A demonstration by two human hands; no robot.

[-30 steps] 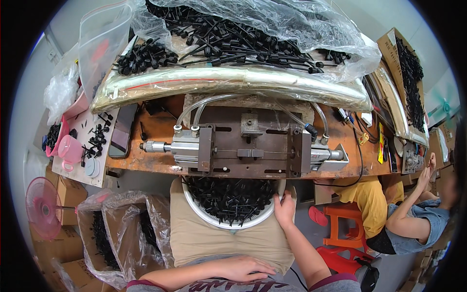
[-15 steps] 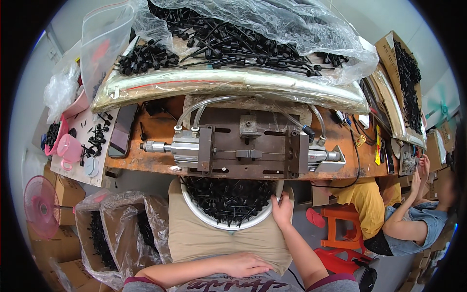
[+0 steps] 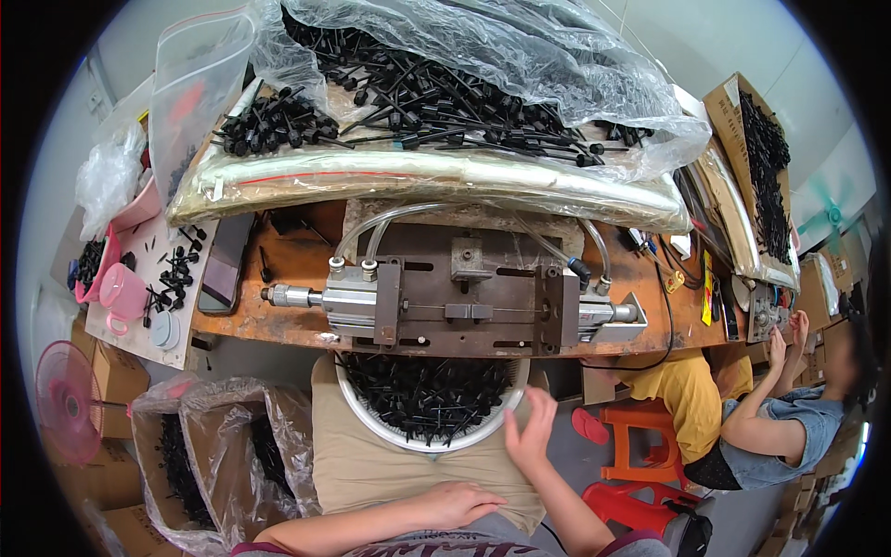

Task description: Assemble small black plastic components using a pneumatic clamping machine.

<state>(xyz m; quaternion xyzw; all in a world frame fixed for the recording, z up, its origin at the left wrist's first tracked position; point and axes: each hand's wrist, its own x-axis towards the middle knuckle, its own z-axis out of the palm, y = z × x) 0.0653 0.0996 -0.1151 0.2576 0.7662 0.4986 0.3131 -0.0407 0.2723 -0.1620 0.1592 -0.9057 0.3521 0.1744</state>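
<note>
A round white basin (image 3: 379,429) rests on my lap, full of black plastic pieces (image 3: 432,395) with thin stems and knobbed ends. My right hand (image 3: 532,429) is just off the basin's right rim, fingers apart and holding nothing. My left hand (image 3: 462,504) lies flat across my lap with its fingers stretched out, below the basin. Beyond the basin, at the bench edge, stands a metal fixture (image 3: 427,325) with an air cylinder at each end and clear hoses. A small dark block (image 3: 469,312) sits on a thin rod in its middle.
A plastic-lined box (image 3: 427,181) heaped with black pieces stands behind the fixture. On the left are a phone (image 3: 225,265), a pink cup (image 3: 123,290) and a pink fan (image 3: 70,399). Bagged cartons (image 3: 218,455) stand lower left. A co-worker (image 3: 775,418) sits at right near orange stools (image 3: 640,436).
My right hand has let go of the basin's rim and lifted slightly, its fingers spreading. My left hand stays on my lap. The whole view has shifted a little.
</note>
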